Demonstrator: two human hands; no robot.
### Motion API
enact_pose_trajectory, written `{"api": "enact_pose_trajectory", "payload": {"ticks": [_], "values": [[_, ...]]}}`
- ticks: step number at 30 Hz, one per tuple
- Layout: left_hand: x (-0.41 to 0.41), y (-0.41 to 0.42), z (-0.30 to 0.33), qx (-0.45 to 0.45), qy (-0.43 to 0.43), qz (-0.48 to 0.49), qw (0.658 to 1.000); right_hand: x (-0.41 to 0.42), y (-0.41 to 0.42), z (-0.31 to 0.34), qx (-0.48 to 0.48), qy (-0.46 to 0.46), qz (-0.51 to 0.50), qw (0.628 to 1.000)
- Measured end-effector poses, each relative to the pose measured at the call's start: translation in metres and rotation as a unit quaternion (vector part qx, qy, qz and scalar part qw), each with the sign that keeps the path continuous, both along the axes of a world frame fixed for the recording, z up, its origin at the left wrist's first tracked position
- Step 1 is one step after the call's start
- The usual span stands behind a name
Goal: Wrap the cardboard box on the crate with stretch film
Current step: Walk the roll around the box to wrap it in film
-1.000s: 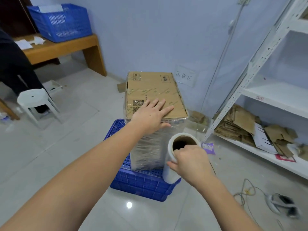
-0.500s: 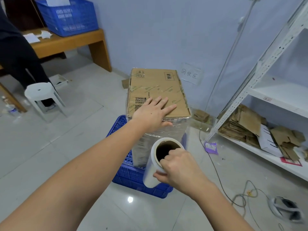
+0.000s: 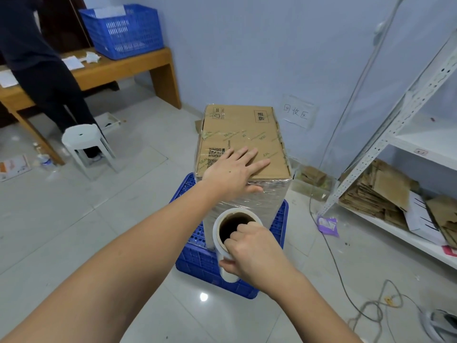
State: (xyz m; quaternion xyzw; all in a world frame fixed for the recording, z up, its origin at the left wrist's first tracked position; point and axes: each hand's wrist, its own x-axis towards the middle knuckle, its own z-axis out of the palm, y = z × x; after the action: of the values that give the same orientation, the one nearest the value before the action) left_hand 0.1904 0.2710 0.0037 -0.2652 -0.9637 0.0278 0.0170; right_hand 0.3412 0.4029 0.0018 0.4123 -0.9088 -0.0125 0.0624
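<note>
A tall cardboard box point(image 3: 243, 134) stands upright on a blue plastic crate point(image 3: 195, 258) on the floor. Clear stretch film covers the box's near side. My left hand point(image 3: 233, 169) lies flat on the box's top near its front edge, fingers spread, thumb over the edge. My right hand point(image 3: 252, 253) grips the white stretch film roll point(image 3: 222, 233) by its upper end, fingers hooked into the brown core, thumb on the outside. The roll stands upright right in front of the box's wrapped side, over the crate.
A white metal shelf point(image 3: 405, 134) with flattened cardboard stands at the right. Cables point(image 3: 371, 305) trail on the floor beside it. A white stool point(image 3: 84, 142), a person in dark clothes point(image 3: 47, 78) and a wooden bench point(image 3: 123, 68) with a blue basket are at the left.
My right hand has carried the roll leftward from the box's right corner to its near front side. My left hand has stayed flat on the box's top.
</note>
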Motion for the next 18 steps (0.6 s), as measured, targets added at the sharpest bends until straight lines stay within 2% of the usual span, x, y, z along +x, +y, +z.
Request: {"api": "enact_pose_trajectory", "payload": {"ticks": [5,9,11,15,18], "values": [[-0.003,-0.009,0.005,0.069,-0.035,0.001,0.997,0.009,-0.003,0.01,0.002,-0.039,-0.044,0.998],[-0.011,-0.025,0.02,0.125,-0.126,-0.037,0.983,0.027,-0.012,0.015,0.022,-0.076,-0.141,0.987],[-0.018,-0.04,0.031,0.094,-0.162,-0.077,0.979,0.036,-0.019,0.021,0.021,-0.11,-0.202,0.973],[-0.038,-0.069,0.039,0.009,-0.143,-0.163,0.976,0.04,-0.035,0.025,-0.005,-0.14,-0.319,0.937],[-0.045,-0.079,0.026,0.034,-0.12,-0.206,0.971,0.035,-0.055,0.032,-0.02,-0.138,-0.4,0.906]]}}
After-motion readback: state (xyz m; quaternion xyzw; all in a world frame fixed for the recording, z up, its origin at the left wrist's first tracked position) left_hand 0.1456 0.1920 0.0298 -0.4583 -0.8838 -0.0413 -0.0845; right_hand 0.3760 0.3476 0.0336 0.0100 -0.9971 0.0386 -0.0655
